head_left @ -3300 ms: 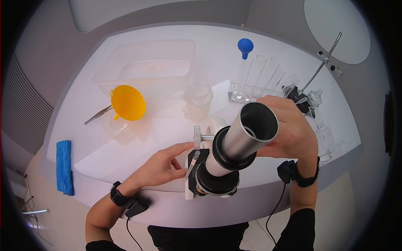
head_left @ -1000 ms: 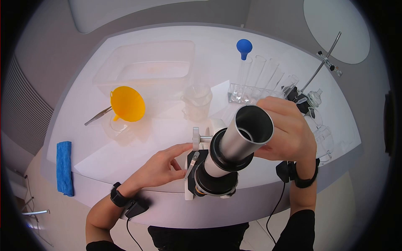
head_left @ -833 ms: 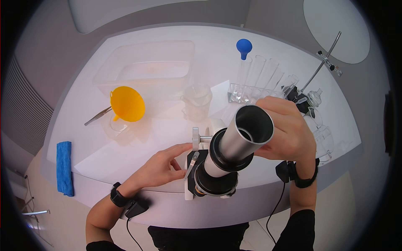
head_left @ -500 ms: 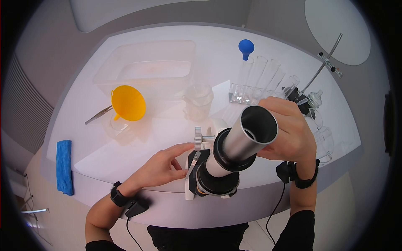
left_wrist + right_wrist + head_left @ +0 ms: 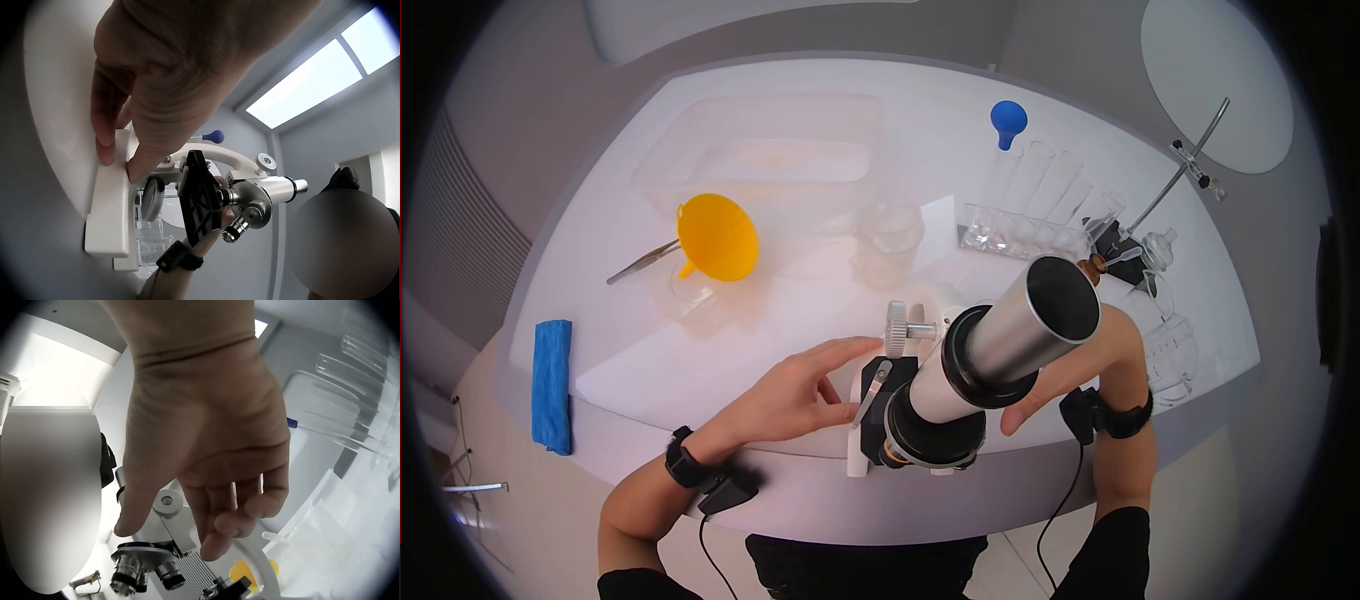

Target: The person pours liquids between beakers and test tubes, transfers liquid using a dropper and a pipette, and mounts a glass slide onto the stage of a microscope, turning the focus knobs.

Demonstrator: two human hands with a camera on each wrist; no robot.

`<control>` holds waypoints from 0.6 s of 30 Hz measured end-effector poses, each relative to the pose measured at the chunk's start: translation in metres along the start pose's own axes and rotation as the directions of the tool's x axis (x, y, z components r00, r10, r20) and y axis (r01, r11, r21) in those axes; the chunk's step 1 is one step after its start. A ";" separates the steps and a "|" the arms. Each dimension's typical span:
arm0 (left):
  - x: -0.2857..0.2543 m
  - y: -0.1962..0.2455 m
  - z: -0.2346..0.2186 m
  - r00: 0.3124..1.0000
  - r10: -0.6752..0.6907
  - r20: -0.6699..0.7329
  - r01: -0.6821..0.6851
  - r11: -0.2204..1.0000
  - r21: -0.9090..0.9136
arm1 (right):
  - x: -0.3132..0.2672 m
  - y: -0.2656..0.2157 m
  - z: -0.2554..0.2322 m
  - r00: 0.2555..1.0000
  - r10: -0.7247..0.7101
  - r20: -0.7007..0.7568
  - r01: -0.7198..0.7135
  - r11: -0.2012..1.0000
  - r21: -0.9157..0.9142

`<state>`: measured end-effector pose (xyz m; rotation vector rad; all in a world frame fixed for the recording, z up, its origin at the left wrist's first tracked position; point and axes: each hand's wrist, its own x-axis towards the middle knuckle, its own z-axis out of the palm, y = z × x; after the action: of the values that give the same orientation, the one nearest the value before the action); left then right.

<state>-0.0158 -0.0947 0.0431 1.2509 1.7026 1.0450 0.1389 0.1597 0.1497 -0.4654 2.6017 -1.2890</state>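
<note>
A white microscope (image 5: 930, 395) with a metal eyepiece tube (image 5: 1035, 310) stands at the table's near edge. My left hand (image 5: 795, 395) holds its base (image 5: 111, 206) from the left, thumb on the upper side and fingers along the outer side in the left wrist view. To the right of the tube is my right hand (image 5: 1095, 360), partly hidden behind it. In the right wrist view its fingers (image 5: 234, 519) are loosely bent around nothing. A focus knob (image 5: 167, 501) shows between thumb and fingers, beyond the hand, with objective lenses (image 5: 128, 572) below.
A yellow funnel (image 5: 718, 238) rests in a clear vessel beside tweezers (image 5: 640, 262). Behind are a clear tub (image 5: 760, 185) and a beaker (image 5: 888, 245). A test tube rack (image 5: 1020, 235) with a blue bulb (image 5: 1008, 120), a clamp stand (image 5: 1165, 190) and glassware (image 5: 1170, 355) stand right. A blue cloth (image 5: 552, 385) lies left.
My right hand has come off the microscope's far side and dropped toward me, its thumb now showing below the tube. The left hand keeps its hold. The head view has shifted slightly.
</note>
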 end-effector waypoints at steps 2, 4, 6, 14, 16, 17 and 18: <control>0.000 0.000 0.000 1.000 0.021 -0.007 -0.021 1.000 -0.020 | 0.005 0.008 0.004 0.997 0.028 0.074 -0.031 0.999 0.042; 0.001 0.001 0.000 1.000 0.031 0.003 -0.031 0.999 -0.040 | 0.010 0.026 0.012 0.987 0.052 0.151 -0.064 0.995 0.079; 0.001 -0.003 0.000 1.000 0.030 -0.003 -0.030 0.998 -0.061 | 0.012 0.049 0.025 0.984 0.016 0.178 -0.056 0.973 0.224; 0.000 0.000 -0.001 0.999 0.036 0.023 -0.036 0.999 -0.025 | 0.017 0.016 0.018 0.963 0.093 0.252 -0.201 0.872 0.447; 0.000 0.002 -0.003 0.998 0.043 0.055 -0.042 0.999 -0.008 | 0.017 0.018 0.018 0.956 0.086 0.279 -0.214 0.858 0.467; 0.000 0.004 -0.003 0.998 0.043 0.055 -0.043 0.999 -0.007 | 0.017 0.021 0.017 0.949 0.083 0.305 -0.216 0.874 0.435; -0.001 0.006 -0.003 0.998 0.018 0.058 -0.017 1.000 -0.017 | 0.017 0.022 0.017 0.941 0.080 0.330 -0.217 0.889 0.402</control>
<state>-0.0166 -0.0951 0.0499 1.2754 1.6390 1.0212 0.1240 0.1536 0.1212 -0.3395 1.9762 -1.5442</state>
